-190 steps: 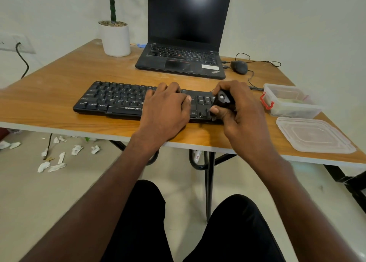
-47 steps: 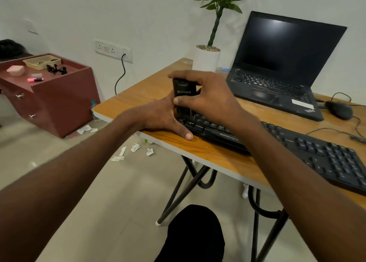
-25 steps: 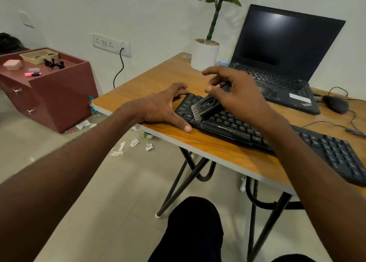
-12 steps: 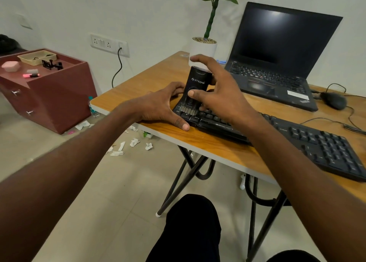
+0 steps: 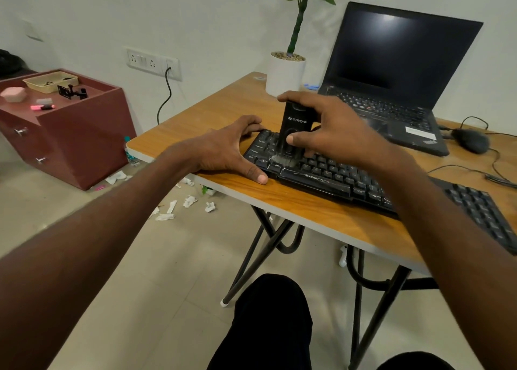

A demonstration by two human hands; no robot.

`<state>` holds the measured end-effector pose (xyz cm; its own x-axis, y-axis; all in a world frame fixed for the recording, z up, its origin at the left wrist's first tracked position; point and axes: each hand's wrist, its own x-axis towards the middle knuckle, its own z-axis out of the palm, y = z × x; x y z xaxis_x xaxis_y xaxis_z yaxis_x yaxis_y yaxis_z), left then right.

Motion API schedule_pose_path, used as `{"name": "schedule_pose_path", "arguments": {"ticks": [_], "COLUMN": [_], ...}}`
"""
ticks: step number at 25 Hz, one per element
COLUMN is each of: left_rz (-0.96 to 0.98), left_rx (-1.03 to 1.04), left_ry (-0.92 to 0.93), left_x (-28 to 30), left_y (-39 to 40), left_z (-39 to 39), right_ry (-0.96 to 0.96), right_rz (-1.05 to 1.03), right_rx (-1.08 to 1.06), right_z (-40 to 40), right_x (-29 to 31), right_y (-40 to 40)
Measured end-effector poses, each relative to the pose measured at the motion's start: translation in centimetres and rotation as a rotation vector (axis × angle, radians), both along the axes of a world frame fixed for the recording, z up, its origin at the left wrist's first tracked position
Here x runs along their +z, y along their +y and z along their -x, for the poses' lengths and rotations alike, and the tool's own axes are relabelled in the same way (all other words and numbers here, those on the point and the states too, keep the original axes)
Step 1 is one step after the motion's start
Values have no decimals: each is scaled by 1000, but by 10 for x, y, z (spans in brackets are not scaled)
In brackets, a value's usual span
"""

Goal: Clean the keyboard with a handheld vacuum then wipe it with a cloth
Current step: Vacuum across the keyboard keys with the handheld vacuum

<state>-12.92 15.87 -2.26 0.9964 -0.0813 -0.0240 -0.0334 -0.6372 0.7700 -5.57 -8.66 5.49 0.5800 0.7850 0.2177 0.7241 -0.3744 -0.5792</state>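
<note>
A black keyboard (image 5: 349, 179) lies along the front of the wooden table (image 5: 293, 201). My right hand (image 5: 333, 131) grips a small black handheld vacuum (image 5: 293, 129) held upright, its brush tip pressed on the keys at the keyboard's left end. My left hand (image 5: 223, 151) rests spread on the table, thumb at the keyboard's front left corner and fingers along its left edge. No cloth is in view.
An open black laptop (image 5: 391, 90) and a white plant pot (image 5: 284, 74) stand behind the keyboard, a black mouse (image 5: 471, 140) with cable at the right. A red-brown cabinet (image 5: 64, 129) stands to the left. Crumpled paper scraps (image 5: 179, 204) lie on the floor.
The vacuum stays upright at the keyboard's left end and has shifted slightly toward the front row of keys. My left hand has kept its place at the corner.
</note>
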Motion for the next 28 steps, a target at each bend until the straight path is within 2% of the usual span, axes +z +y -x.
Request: {"name": "schedule_pose_path", "arguments": {"ticks": [2,3,5,7,11,13,15,16,20,21,23,25,26,28], "left_rz": [-10,-13,-5,13,-2,2,17,19,3,5,18,26,24,17], "left_rx": [7,11,12,9,15,12,9,8,7,10,21,24,21,17], "left_ry": [3,4,0,-2,1,0,0,1,10,11,14,9,11,13], "left_x": [-1,-1,-2,-2,-2,-1,-1,-1,-1,-1,0,0,0,-1], "left_y": [1,1,1,0,1,1,1,1,1,1,0,-1,-1,0], "left_z": [-1,-1,-1,-2,-1,-1,-1,-1,-1,-1,-1,-1,-1,-1], "right_ry": [-84,-134,-147,-119,-206,-291,-273,-253,-241,-249,-181,-108,-96,-114], "right_rz": [147,154,21,-19,250,145,-10,-23,251,248,74,1,47,265], "right_rx": [-27,-27,35,76,34,-9,28,39,-64,-73,-50,-58,-77,-108], "right_z": [-3,0,14,25,17,20,31,32,15,13,17,16,12,5], "right_x": [19,23,16,7,26,22,4,-1,17,20,12,1,2,17], "right_y": [-5,-2,8,9,-18,-15,-5,-4,-20,-19,-10,-5,-7,-16]}}
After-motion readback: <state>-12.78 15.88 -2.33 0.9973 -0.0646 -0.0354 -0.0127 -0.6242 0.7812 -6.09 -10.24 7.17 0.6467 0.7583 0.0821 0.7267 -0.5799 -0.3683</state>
